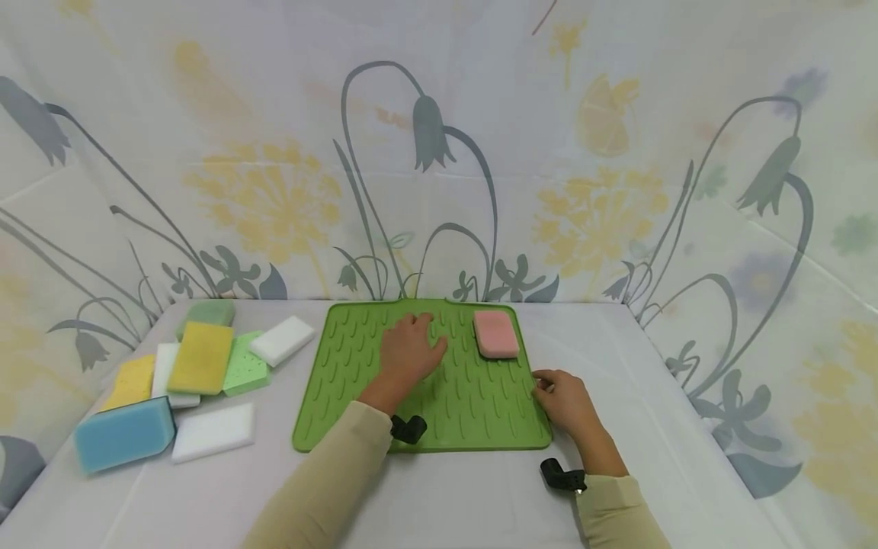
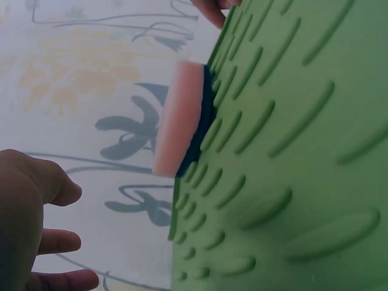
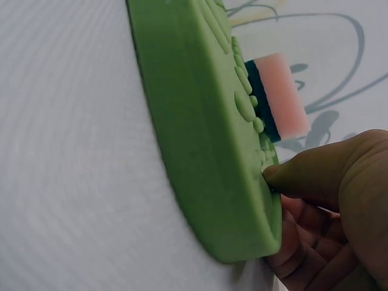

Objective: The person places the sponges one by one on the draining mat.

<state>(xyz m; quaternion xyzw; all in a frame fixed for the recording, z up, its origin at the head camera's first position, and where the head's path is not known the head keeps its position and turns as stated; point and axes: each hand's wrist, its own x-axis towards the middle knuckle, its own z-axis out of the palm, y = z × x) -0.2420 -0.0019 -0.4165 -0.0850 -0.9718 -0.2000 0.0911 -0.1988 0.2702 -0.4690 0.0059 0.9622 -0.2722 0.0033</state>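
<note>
A green silicone drying mat (image 1: 357,374) with raised ridges lies on the table. On its far right part sits a pink sponge (image 1: 496,334), whose dark scouring layer (image 3: 262,100) faces the mat in the right wrist view. My right hand (image 1: 564,400) is at the mat's right edge; the right wrist view shows its thumb (image 3: 297,173) on top of the rim and the other fingers underneath, pinching it. Over the middle of the mat, my left hand (image 1: 409,351) holds nothing, its fingers spread and loosely bent. The left wrist view has that hand apart from the sponge.
Left of the mat lies a loose group of sponges, among them a blue sponge (image 1: 126,436), a yellow sponge (image 1: 201,358) and a light green sponge (image 1: 247,366). White foam blocks (image 1: 283,340) lie among them. A flower-patterned cloth (image 1: 439,191) hangs behind the table.
</note>
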